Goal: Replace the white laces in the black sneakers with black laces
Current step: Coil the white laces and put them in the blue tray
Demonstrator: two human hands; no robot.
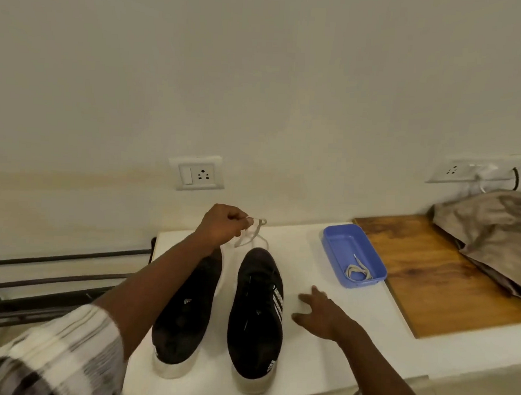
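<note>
Black sneakers, pair: left sneaker, right sneaker, white soles, side by side on white table, toes toward wall. Right one has white side stripes.
White lace: looped, pinched in left hand above the toes.
Right hand: fingers spread, flat on table beside right sneaker.
Blue tray: holds a second white lace.

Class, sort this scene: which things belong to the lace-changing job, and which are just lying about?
Job: striped sneaker, other sneaker, lace pinched in left hand, tray holding second lace.
Lying about: board, cloth, socket, rack.
</note>
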